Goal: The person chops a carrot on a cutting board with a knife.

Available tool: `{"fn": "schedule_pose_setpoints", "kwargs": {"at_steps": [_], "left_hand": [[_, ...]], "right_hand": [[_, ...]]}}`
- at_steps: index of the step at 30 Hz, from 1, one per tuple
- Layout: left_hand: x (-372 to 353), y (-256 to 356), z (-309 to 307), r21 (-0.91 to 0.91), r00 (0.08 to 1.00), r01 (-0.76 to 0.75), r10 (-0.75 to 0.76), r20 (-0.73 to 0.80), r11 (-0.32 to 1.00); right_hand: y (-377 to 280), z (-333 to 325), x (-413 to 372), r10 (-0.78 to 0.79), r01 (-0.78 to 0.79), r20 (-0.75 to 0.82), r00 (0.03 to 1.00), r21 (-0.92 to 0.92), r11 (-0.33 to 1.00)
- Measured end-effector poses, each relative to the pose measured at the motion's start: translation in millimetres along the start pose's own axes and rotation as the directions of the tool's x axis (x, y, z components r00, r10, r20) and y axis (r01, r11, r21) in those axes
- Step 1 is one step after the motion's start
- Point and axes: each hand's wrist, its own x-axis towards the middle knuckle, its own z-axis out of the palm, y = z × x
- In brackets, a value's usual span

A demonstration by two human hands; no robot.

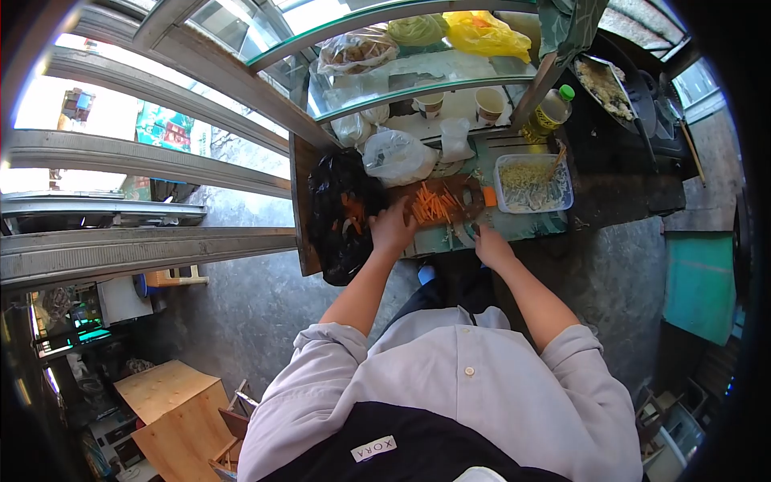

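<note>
Thin carrot strips (434, 204) lie heaped on a brown cutting board (399, 193). My right hand (494, 247) is closed on a knife (464, 235), whose pale blade lies at the board's near right edge. At the board's left end, beside the strips, is my left hand (392, 230). Its fingers are bent and partly hidden, so what they grip does not show. An orange chunk of carrot (489, 196) sits at the board's right end. Left of my left hand, a black plastic bag (325, 193) holds orange scraps.
A clear tub (533, 201) of pale shredded food stands right of the board, with a yellow oil bottle (549, 116) behind. Plastic bags (399, 156) and paper cups (489, 104) stand farther back, under a glass shelf (426, 95). A pan (606, 88) of food is far right.
</note>
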Motion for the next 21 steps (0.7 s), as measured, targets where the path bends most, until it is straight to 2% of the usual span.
{"fn": "schedule_pose_setpoints", "kwargs": {"at_steps": [1, 5, 10, 11, 13, 14, 16, 17, 18, 19, 20, 21], "left_hand": [[0.0, -3.2, 0.8, -0.077, 0.990, 0.102, -0.094, 0.104, 0.992], [4.0, 4.9, 16.9, -0.219, 0.993, 0.091, -0.074, 0.088, 0.971], [12.4, 24.4, 20.6, -0.298, 0.969, 0.217, -0.167, 0.183, 0.930], [13.4, 25.3, 19.1, -0.298, 0.969, 0.214, -0.164, 0.185, 0.930], [14.3, 26.6, 8.8, -0.131, 0.971, 0.171, -0.145, 0.188, 0.976], [16.5, 26.2, 3.6, -0.132, 0.972, 0.167, -0.140, 0.191, 0.977], [24.3, 19.3, -2.7, 0.088, 0.985, -0.164, 0.158, 0.070, 0.983], [30.0, 14.9, -6.3, 0.085, 0.984, -0.169, 0.162, 0.074, 0.982], [37.3, 8.7, -8.1, 0.095, 0.917, -0.390, 0.378, 0.123, 0.916], [44.2, 4.5, -8.5, 0.092, 0.802, -0.591, 0.572, 0.171, 0.801], [49.7, 2.2, -7.4, 0.087, 0.801, -0.593, 0.574, 0.172, 0.801], [55.7, -0.2, -5.2, 0.101, 0.730, -0.679, 0.655, 0.195, 0.727]], "right_hand": [[-2.6, 6.9, -1.1, -0.018, 0.018, 0.003, 1.000, -0.003, 1.000], [-17.6, 17.6, -1.5, -0.015, 0.015, 0.029, 0.999, 0.013, 1.000], [-22.0, -5.6, 4.7, -0.007, 0.008, 0.021, 1.000, -0.066, 0.998], [-20.6, -10.3, 5.1, 0.012, -0.011, 0.013, 1.000, -0.090, 0.996], [-15.3, -15.1, 2.1, 0.001, -0.002, -0.018, 1.000, -0.058, 0.998], [-11.9, -17.4, 1.0, -0.014, 0.012, -0.049, 0.999, -0.029, 1.000], [-0.2, -14.9, -0.5, -0.031, 0.031, -0.057, 0.998, -0.006, 1.000], [4.8, -11.9, -2.0, -0.055, 0.056, -0.061, 0.997, 0.016, 0.998], [6.4, -10.3, -4.8, -0.048, 0.049, -0.061, 0.997, 0.016, 0.999], [7.6, -9.0, -7.6, -0.041, 0.042, -0.049, 0.998, 0.029, 0.999], [8.9, -7.9, -10.5, -0.035, 0.036, -0.037, 0.999, 0.039, 0.999], [10.1, -6.5, -12.9, -0.031, 0.033, -0.037, 0.999, 0.035, 0.999]]}}
